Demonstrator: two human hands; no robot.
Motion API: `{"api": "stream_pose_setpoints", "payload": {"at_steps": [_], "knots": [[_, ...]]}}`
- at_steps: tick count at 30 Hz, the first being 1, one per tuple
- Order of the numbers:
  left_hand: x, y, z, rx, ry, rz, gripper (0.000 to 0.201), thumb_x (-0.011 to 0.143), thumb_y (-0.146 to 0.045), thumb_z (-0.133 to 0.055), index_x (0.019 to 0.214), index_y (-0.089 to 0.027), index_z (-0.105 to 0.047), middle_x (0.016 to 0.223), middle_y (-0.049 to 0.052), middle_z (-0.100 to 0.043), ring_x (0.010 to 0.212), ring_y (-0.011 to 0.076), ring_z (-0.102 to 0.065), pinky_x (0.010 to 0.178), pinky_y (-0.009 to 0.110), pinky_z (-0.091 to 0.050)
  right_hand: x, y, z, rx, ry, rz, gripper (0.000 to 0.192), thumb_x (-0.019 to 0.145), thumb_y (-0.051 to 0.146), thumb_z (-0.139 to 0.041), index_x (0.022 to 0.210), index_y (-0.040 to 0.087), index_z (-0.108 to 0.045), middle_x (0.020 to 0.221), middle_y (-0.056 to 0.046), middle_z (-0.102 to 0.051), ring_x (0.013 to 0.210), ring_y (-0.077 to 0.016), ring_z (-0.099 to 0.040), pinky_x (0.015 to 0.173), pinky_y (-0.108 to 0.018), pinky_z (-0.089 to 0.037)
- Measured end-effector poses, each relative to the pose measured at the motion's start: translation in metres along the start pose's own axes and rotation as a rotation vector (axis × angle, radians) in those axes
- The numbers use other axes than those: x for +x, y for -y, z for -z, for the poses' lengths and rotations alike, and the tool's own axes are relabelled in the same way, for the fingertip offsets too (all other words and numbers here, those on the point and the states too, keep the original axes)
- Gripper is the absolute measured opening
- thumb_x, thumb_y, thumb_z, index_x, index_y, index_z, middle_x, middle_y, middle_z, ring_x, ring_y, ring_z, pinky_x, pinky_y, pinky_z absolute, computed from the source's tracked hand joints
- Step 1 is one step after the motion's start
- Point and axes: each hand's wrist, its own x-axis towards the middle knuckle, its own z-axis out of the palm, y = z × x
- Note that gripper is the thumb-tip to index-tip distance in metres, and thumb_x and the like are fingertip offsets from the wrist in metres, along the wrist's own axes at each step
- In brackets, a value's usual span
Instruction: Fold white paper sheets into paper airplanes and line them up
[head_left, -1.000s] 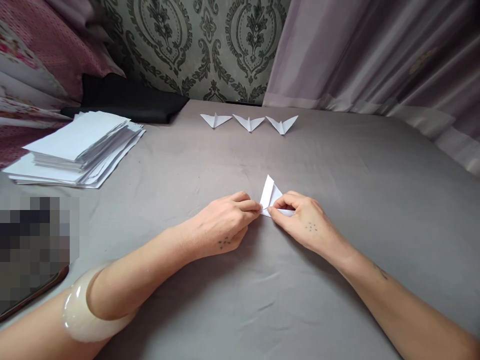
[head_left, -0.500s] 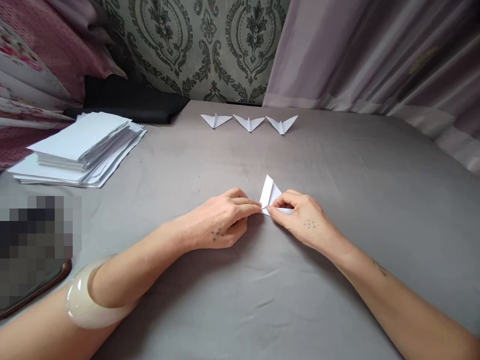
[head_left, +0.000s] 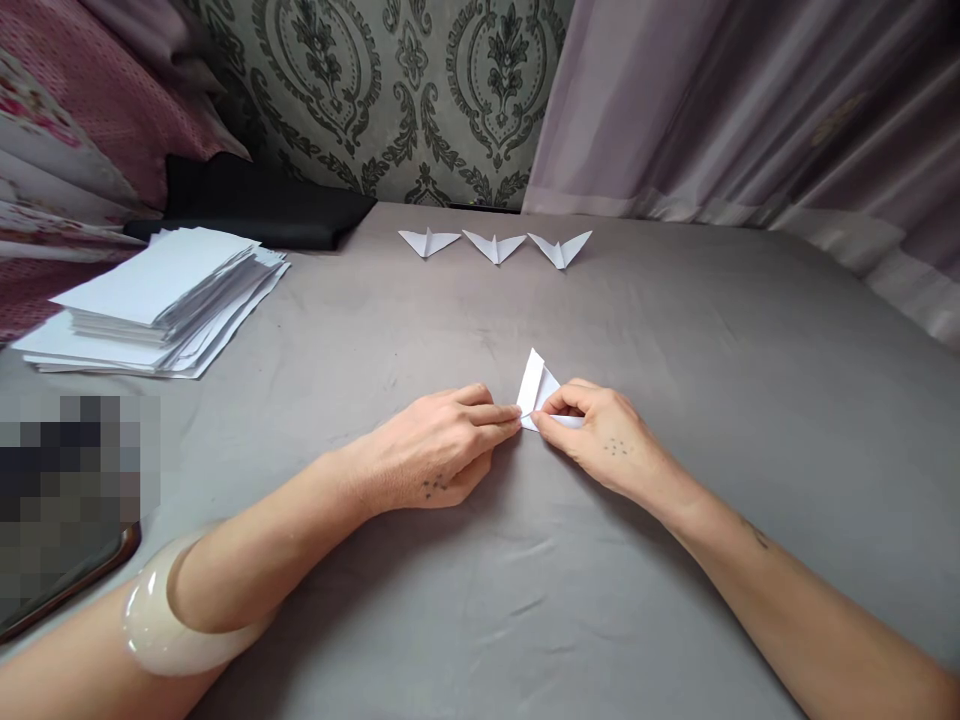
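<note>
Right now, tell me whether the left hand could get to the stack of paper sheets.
Probably yes. The left hand pinches the folded paper with the right hand, so it must let go; bare grey cloth lies between it and the stack of sheets.

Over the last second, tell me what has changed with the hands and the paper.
Almost nothing. Left hand and right hand stay pinched on the folded paper, which stands where it was; only the fingers shifted slightly. The three folded pieces and paper stack have not moved.
</note>
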Motion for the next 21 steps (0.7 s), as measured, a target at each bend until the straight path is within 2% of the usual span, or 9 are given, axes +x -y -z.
{"api": "stream_pose_setpoints", "payload": {"at_steps": [7, 13, 18, 21], "knots": [[0.003, -0.003, 0.003, 0.018, 0.047, 0.025, 0.041, 0.084, -0.007, -0.04, 0.12, -0.01, -0.06, 0.119, 0.01, -0.062, 0.093, 0.023, -0.053, 0.085, 0.036, -0.05, 0.001, 0.0, 0.0, 0.0, 0.01, 0.011, 0.017, 0.08, 0.036, -0.057, 0.069, 0.023, -0.063, 0.084, 0.003, -0.064, 0.075, -0.0132, -0.057, 0.063, -0.025, -0.039], [0.005, -0.002, -0.005, -0.008, -0.056, 0.012, 0.039, 0.083, -0.006, -0.041, 0.115, -0.012, -0.062, 0.121, 0.011, -0.061, 0.111, 0.0256, -0.053, 0.092, 0.038, -0.047, 0.001, -0.002, 0.0, -0.007, 0.015, 0.028, 0.017, 0.08, 0.036, -0.057, 0.07, 0.024, -0.063, 0.085, 0.003, -0.064, 0.076, -0.0136, -0.057, 0.064, -0.026, -0.039], [0.009, -0.003, -0.01, -0.052, -0.103, -0.03, 0.032, 0.087, -0.008, -0.039, 0.107, -0.009, -0.063, 0.112, 0.014, -0.064, 0.107, 0.0235, -0.057, 0.092, 0.035, -0.049, -0.001, 0.0, 0.001, -0.017, 0.014, 0.029, 0.016, 0.081, 0.035, -0.056, 0.072, 0.025, -0.065, 0.087, 0.003, -0.064, 0.076, -0.0137, -0.057, 0.064, -0.026, -0.039], [0.009, -0.004, -0.011, -0.035, -0.106, -0.045, 0.029, 0.092, -0.014, -0.039, 0.11, -0.009, -0.061, 0.111, 0.015, -0.063, 0.107, 0.0241, -0.057, 0.092, 0.036, -0.049, -0.002, 0.004, 0.003, -0.071, 0.002, 0.007, 0.017, 0.082, 0.036, -0.055, 0.073, 0.026, -0.066, 0.087, 0.002, -0.064, 0.076, -0.0144, -0.057, 0.063, -0.026, -0.038]]}}
